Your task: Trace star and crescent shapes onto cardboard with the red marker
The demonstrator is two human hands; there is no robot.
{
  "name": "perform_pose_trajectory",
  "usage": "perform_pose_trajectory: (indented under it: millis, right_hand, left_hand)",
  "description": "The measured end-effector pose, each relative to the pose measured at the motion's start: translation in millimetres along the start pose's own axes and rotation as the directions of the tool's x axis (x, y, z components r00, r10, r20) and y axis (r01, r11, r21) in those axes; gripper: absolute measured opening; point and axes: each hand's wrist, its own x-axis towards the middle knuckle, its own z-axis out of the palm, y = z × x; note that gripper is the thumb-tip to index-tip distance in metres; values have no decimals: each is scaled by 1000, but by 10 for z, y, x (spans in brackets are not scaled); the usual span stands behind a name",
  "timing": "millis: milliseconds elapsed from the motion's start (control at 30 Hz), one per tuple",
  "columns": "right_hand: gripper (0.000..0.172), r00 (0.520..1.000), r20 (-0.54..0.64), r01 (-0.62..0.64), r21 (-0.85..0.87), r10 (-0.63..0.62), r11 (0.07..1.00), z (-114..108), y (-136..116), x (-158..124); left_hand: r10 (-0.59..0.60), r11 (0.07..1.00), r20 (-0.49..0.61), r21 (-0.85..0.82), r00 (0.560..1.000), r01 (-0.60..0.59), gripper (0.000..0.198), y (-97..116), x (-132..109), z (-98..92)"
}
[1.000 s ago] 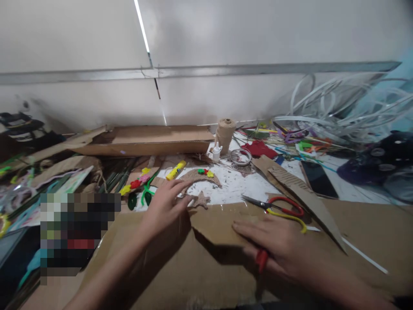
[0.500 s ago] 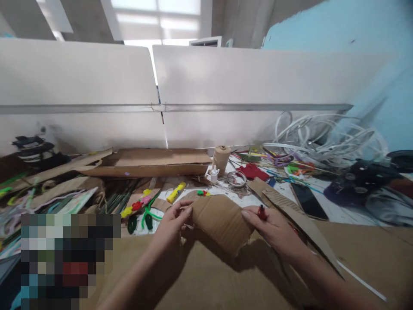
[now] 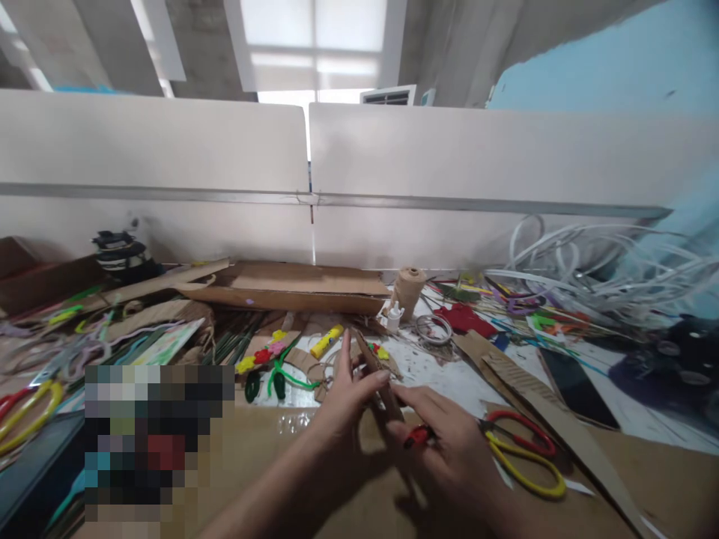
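Both my hands are close together over a large brown cardboard sheet (image 3: 292,457). My left hand (image 3: 348,404) grips a curved cardboard cutout (image 3: 377,378), which stands edge-on and tilted between my hands. My right hand (image 3: 446,442) pinches a small red object (image 3: 419,436) against its fingers, and its fingertips reach the cutout's lower end. I cannot tell what the red object is. Red and yellow handled scissors (image 3: 522,457) lie on the sheet to the right of my right hand.
Beyond my hands lie a yellow glue stick (image 3: 326,341), a twine spool (image 3: 407,292), a wire coil (image 3: 434,329), and pipe-cleaner flowers (image 3: 264,361). A phone (image 3: 573,397) and white cables (image 3: 607,277) are at right. A blurred patch (image 3: 157,449) covers the lower left.
The cutout has turned from a broad curved face to edge-on, and my hands have closed in around it. The view has tilted slightly and shifted, showing more of the room above the partition.
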Motion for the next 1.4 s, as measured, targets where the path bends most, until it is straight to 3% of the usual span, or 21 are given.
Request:
perform_pose_trajectory:
  millis: [100, 200, 300, 367, 467, 533, 667, 833, 1033, 1400]
  right_hand:
    - [43, 994, 99, -42, -32, 45, 999, -125, 157, 95]
    - [47, 973, 122, -146, -334, 196, 931, -248, 446, 222]
    - [45, 949, 187, -146, -449, 252, 882, -308, 676, 311]
    - [45, 953, 219, -118, -372, 211, 921, -325, 687, 358]
    - [47, 961, 231, -159, 7, 153, 987, -338, 474, 463]
    - [45, 941, 264, -282, 275, 210, 919, -336, 270, 560]
    - [42, 916, 340, -363, 481, 212, 798, -287, 40, 711]
    - [34, 907, 369, -392, 557, 204, 733, -239, 104, 684]
    - [30, 926, 328, -332, 479, 185, 813, -309, 93, 598]
    - [29, 916, 364, -343, 489, 170, 802, -334, 87, 571]
  left_hand:
    - [-16, 993, 27, -113, 1000, 19, 105, 70, -82, -92]
    - [26, 993, 23, -119, 999, -23, 105, 23, -52, -200]
    - [72, 995, 28, -76, 997, -70, 101, -64, 28, -275]
    - [116, 990, 55, -83, 992, -112, 102, -105, 89, -301]
    - [152, 988, 87, -13, 985, -151, 110, -127, 187, -308]
    - [149, 986, 81, 61, 985, -154, 117, -117, 239, -292]
    - [170, 982, 78, 75, 982, -176, 127, -62, 259, -230]
    - [184, 976, 83, 103, 979, -192, 120, -25, 204, -172]
    - [157, 962, 87, 210, 984, -172, 122, -12, 194, -133]
    - [152, 958, 65, 237, 986, -164, 122, 45, 142, -68]
